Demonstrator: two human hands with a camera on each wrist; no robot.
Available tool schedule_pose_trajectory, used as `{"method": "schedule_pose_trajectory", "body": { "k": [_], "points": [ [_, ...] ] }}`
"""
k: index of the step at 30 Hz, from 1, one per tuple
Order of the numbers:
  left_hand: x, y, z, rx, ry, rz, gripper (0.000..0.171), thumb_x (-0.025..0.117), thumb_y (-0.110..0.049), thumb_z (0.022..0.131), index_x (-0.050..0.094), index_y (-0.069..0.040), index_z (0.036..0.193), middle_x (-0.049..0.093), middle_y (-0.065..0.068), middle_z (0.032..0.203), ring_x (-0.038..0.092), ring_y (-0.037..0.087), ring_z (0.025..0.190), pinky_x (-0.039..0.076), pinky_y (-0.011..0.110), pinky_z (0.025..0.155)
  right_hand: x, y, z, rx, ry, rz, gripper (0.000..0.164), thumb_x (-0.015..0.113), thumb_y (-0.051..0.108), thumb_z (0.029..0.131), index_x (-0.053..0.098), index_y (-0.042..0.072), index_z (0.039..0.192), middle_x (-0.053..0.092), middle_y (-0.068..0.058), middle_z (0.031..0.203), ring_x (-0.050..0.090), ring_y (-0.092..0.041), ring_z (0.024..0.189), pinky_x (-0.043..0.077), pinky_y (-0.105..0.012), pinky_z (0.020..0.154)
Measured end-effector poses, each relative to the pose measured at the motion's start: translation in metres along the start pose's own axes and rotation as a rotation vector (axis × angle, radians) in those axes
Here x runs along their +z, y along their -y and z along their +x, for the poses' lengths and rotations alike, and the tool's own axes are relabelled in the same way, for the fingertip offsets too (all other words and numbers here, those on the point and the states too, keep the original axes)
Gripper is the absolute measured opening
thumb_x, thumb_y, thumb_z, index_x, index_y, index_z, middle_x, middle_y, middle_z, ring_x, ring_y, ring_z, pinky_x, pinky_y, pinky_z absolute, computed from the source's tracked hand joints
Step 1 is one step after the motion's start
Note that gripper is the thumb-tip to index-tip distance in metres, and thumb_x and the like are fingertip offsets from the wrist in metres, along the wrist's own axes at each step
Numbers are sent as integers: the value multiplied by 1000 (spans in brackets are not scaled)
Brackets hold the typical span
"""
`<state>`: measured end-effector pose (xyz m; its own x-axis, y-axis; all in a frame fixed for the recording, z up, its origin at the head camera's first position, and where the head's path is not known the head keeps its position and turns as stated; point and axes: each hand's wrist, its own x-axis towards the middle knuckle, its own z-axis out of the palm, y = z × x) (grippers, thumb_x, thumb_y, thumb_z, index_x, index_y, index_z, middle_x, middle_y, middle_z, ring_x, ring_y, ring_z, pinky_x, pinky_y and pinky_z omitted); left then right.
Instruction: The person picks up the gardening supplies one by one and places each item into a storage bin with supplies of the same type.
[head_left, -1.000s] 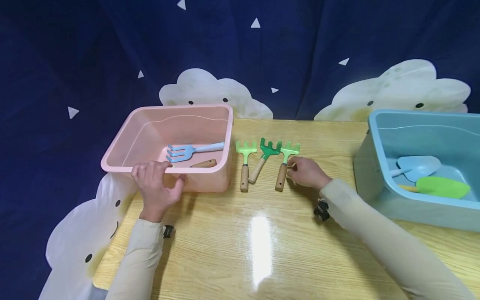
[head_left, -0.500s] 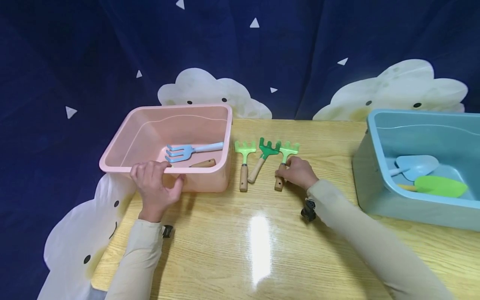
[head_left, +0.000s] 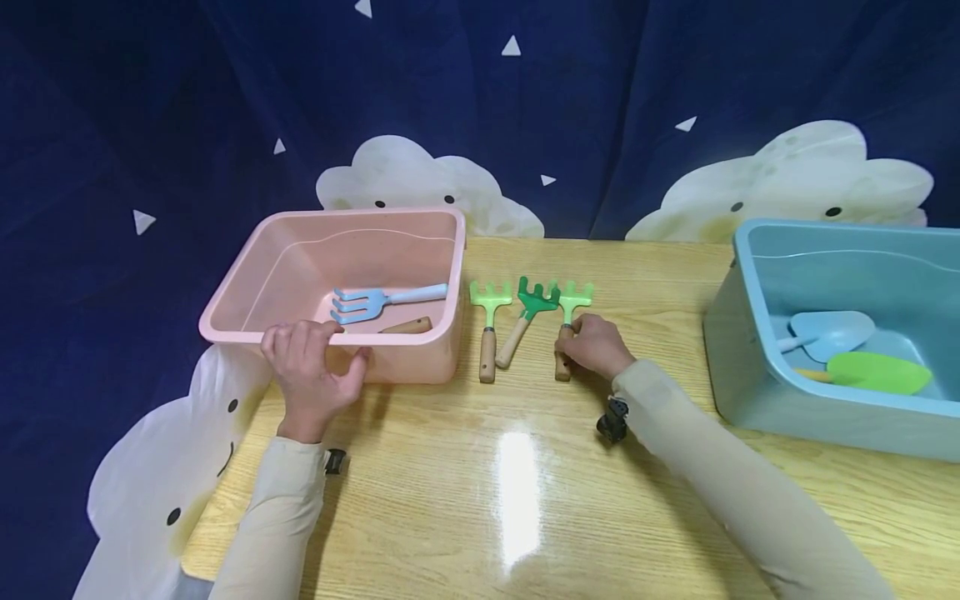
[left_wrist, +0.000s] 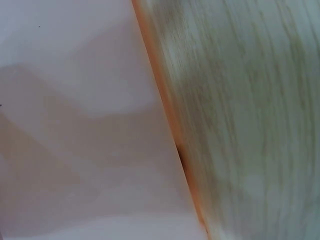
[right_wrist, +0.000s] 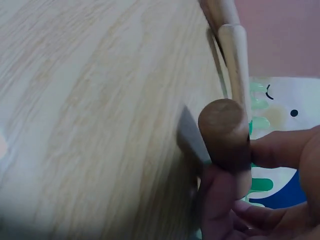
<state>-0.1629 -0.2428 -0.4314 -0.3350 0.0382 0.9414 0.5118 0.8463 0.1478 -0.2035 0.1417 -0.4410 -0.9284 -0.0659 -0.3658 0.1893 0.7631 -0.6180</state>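
My right hand (head_left: 597, 343) pinches the wooden handle of a light green hand rake (head_left: 574, 300) on the wooden table. In the right wrist view, thumb and fingers are on both sides of that brown handle (right_wrist: 222, 130). Left of it lies a dark green hand rake (head_left: 536, 300) with a pale wooden handle; its tines meet or overlap the held one's. Another light green rake (head_left: 489, 333) lies beside the pink bin. My left hand (head_left: 311, 375) grips the front rim of the pink bin (head_left: 420, 362), fingers over the edge, thumb outside.
Inside the pink bin lie a blue hand fork (head_left: 367, 304) and a wooden handle (head_left: 408, 326), partly hidden by the front wall. A blue bin (head_left: 825, 425) at the right holds a light blue shovel (head_left: 836, 333) and a green shovel (head_left: 881, 372). A dark blue curtain (head_left: 465, 83) hangs behind.
My right hand has moved left onto the light green rake's handle and taken hold of it. That rake has turned slightly, its handle end shifting right. My left hand stays on the rim.
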Motion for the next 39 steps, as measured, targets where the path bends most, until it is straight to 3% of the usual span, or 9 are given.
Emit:
{"method": "schedule_pose_trajectory", "body": {
  "k": [4,8,11,16,23,29,39],
  "points": [
    [0,0,0,0,3,-1,38,64,-39,71,63,-2,83,53,13,70,40,36,73,25,52,85,-3,-5,2,9,20,112,43,54,28,94,56,-2,125,68,-15,105,64,-14,78,50,-23,68],
    [0,0,-1,-1,5,-3,38,65,-38,71,63,-2,83,53,13,70,40,35,73,25,52,84,-3,-15,7,18,32,232,52,53,26,95,47,-5,136,57,-23,132,62,-18,94,52,-23,75],
    [0,0,0,-1,1,-4,38,65,-38,70,63,-2,83,52,13,70,39,35,72,25,53,84,-4,-19,8,30,48,314,60,55,24,95,36,-5,145,49,-25,139,60,-17,96,52,-23,76],
    [0,-1,0,-2,-3,-6,38,65,-38,70,62,-2,83,52,13,70,39,35,72,25,52,84,-7,-24,5,50,149,500,66,55,20,97,23,0,152,46,-23,133,60,-12,83,55,-24,70],
    [0,-2,0,-9,-4,-10,37,65,-37,70,63,-2,83,52,13,70,39,36,73,25,53,85,-17,-37,-3,-42,261,690,76,56,10,96,12,8,158,49,-21,134,61,-9,89,55,-26,77],
    [0,-1,0,-13,4,-7,37,65,-37,70,62,-2,83,51,13,70,40,36,73,26,53,86,-16,-46,-6,-97,306,833,79,53,0,95,9,12,159,56,-11,125,68,-11,94,56,-30,83],
    [0,-1,0,-16,3,-12,37,65,-37,70,63,-2,83,52,13,70,40,36,74,25,53,86,-13,-53,-4,-128,323,894,75,55,-2,95,18,11,158,57,-12,129,71,-13,97,56,-29,84]
  ]
}}
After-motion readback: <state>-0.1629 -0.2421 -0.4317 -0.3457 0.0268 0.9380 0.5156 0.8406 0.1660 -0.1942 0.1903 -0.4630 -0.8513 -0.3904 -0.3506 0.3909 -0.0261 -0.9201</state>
